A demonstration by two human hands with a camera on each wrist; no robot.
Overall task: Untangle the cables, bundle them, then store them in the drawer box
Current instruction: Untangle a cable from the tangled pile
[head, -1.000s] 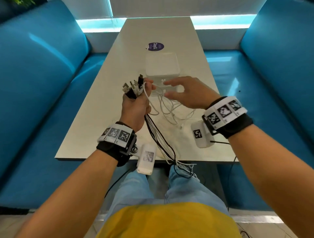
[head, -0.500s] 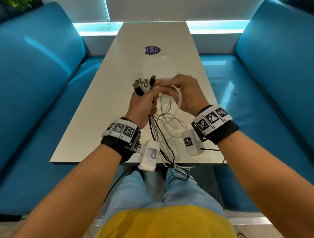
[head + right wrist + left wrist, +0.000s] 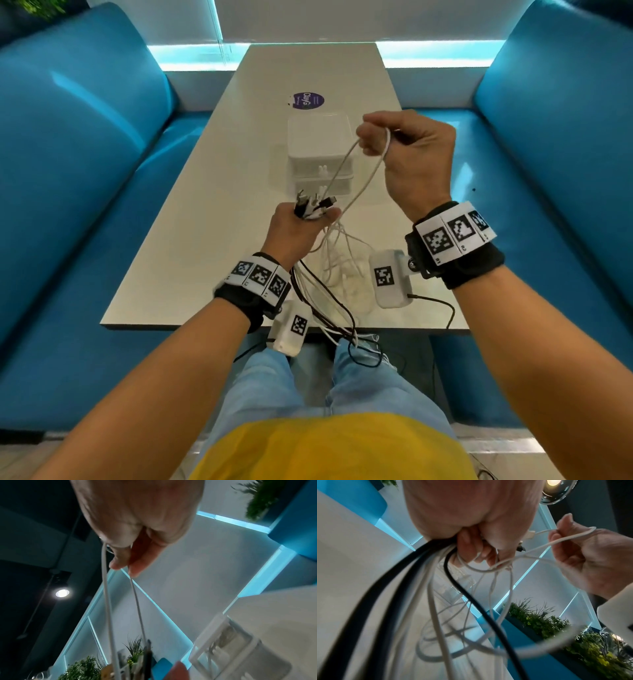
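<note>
My left hand (image 3: 301,228) grips a bunch of black and white cables (image 3: 317,209) near their plug ends, low over the table's middle. Their tails (image 3: 337,308) trail over the table's near edge onto my lap. In the left wrist view the cables (image 3: 426,588) run out under the curled fingers (image 3: 471,547). My right hand (image 3: 407,150) is raised above the white drawer box (image 3: 318,150) and pinches a loop of one white cable (image 3: 368,171). That white cable (image 3: 106,601) hangs in two strands from the fingertips (image 3: 126,563). The drawer box (image 3: 231,649) shows below.
The long white table (image 3: 205,240) runs away from me between two blue sofas (image 3: 68,171). A round purple sticker (image 3: 308,100) lies beyond the box. A thin black wire (image 3: 442,308) leaves the right wrist camera. Loose white cable loops (image 3: 342,270) lie on the table.
My right hand took hold of a white cable at the left hand, then lifted it up and away over the box, drawing out a long loop. The left hand dropped slightly.
</note>
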